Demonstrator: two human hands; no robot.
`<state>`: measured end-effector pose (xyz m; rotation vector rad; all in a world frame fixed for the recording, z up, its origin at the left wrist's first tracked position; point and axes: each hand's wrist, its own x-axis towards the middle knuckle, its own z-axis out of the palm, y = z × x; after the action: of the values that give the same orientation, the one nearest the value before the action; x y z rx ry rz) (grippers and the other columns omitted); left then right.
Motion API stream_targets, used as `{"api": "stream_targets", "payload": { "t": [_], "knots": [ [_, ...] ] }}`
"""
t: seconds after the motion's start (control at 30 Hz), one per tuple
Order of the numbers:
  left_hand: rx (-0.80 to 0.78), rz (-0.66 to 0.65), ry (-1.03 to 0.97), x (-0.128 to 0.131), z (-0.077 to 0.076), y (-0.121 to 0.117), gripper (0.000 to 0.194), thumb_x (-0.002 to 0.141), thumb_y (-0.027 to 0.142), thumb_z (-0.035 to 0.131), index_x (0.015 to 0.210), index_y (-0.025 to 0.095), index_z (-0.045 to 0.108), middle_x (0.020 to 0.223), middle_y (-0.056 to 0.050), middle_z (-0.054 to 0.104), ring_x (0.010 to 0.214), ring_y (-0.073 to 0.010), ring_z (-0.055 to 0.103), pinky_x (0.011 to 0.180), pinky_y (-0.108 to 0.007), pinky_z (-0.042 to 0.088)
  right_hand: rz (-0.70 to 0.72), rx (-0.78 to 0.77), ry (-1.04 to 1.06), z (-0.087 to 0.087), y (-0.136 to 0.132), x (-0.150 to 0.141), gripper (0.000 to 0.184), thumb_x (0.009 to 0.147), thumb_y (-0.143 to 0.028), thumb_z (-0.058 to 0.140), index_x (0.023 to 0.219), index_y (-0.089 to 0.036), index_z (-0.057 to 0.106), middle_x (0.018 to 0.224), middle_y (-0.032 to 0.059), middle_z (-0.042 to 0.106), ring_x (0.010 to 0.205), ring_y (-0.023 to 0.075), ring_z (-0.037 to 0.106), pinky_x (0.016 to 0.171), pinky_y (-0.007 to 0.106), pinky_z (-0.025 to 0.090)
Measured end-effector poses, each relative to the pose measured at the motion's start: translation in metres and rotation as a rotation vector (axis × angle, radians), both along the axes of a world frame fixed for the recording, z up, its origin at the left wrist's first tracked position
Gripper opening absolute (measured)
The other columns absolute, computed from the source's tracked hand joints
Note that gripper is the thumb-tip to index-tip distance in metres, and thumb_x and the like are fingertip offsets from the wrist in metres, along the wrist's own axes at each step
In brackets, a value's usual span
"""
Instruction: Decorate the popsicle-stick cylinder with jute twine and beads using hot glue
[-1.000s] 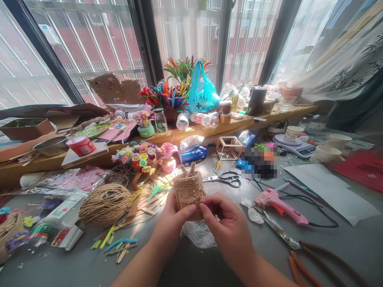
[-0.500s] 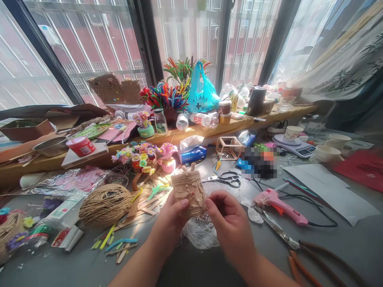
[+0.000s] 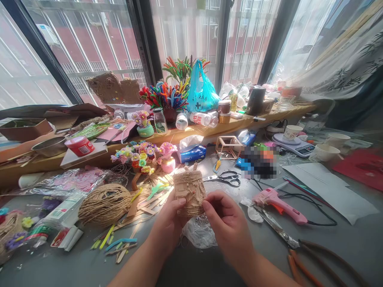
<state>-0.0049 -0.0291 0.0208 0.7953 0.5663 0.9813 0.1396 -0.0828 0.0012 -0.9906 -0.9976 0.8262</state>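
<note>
A small brown cardboard piece (image 3: 190,192), with jute twine wound around its top and bottom, is held upright over the table. My left hand (image 3: 170,215) is closed on its left side, the thumb lying across the front. At its lower right edge my right hand (image 3: 228,217) is pinched, thumb and forefinger against the twine; whether a loose end is between them is hidden. Crumpled clear plastic (image 3: 201,233) lies beneath. Black-handled scissors (image 3: 229,178) rest just behind, and a ball of jute twine (image 3: 104,204) sits to the left.
A pink glue gun (image 3: 279,205) with its cord and large shears (image 3: 295,243) lie on the right. Wooden sticks (image 3: 149,207) are scattered at left centre. Pipe-cleaner flowers (image 3: 143,155) and a tissue pack (image 3: 192,153) stand before the cluttered window ledge (image 3: 191,132).
The cardboard piece has turned slightly upright in my hands and shifted a little. My right fingertips have moved slightly left along its lower edge. The surroundings stay the same.
</note>
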Motion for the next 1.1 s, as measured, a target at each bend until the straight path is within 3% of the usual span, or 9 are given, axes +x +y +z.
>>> {"api": "stream_targets", "payload": {
  "t": [0.3, 0.87, 1.1],
  "knots": [
    [-0.013, 0.065, 0.014, 0.0026, 0.0112, -0.0035, 0.036, 0.089, 0.028, 0.07, 0.124, 0.02, 0.074, 0.113, -0.009, 0.08, 0.11, -0.0288, 0.073, 0.097, -0.039, 0.055, 0.016, -0.004, -0.009, -0.002, 0.0003, 0.0002, 0.014, 0.101, -0.038, 0.073, 0.095, -0.025, 0.072, 0.081, -0.0006, 0.067, 0.071, 0.0142, 0.059, 0.065, 0.023, 0.05],
    [-0.015, 0.064, -0.025, -0.0007, 0.0051, 0.0012, 0.026, 0.094, 0.031, 0.067, 0.114, 0.02, 0.078, 0.119, -0.009, 0.08, 0.114, -0.028, 0.071, 0.103, -0.043, 0.055, 0.035, -0.029, -0.045, 0.0003, 0.0005, 0.0005, 0.016, 0.1, -0.04, 0.073, 0.095, -0.025, 0.073, 0.083, -0.0002, 0.068, 0.071, 0.0148, 0.06, 0.066, 0.024, 0.052],
    [0.042, 0.041, -0.022, 0.0011, 0.0067, -0.0025, 0.036, 0.086, 0.026, 0.07, 0.121, 0.019, 0.075, 0.119, -0.011, 0.08, 0.113, -0.0297, 0.073, 0.103, -0.043, 0.054, 0.043, -0.053, -0.033, -0.0001, -0.0001, 0.0003, 0.017, 0.1, -0.041, 0.073, 0.095, -0.025, 0.071, 0.082, -0.0013, 0.067, 0.07, 0.014, 0.059, 0.065, 0.024, 0.051]
  ]
}}
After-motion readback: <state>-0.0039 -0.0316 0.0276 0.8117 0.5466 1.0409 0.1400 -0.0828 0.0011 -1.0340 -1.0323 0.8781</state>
